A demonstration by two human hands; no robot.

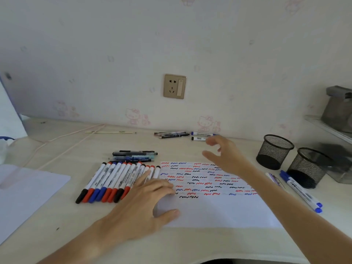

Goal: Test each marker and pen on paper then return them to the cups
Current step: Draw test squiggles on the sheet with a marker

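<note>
Head view: paper (219,210) is lying near the front edge of the desk (57,216), its upper half filled with squiggles. The left hand (144,204) is pressing flat on the paper's left edge, fingers spread, grasping nothing. The right hand (224,155) is hovering with fingers loose and empty, reaching toward two markers (201,136) near the back edge. Both cups (274,151) are standing empty toward the right edge.

Risks, as I judge them: the reaching hand is blurring, so a hasty grab could be knocking a marker against the wall; the forearm is crossing fresh ink and may be smearing it; the marker row (114,181) beside the left hand could be rolling if nudged.
</note>
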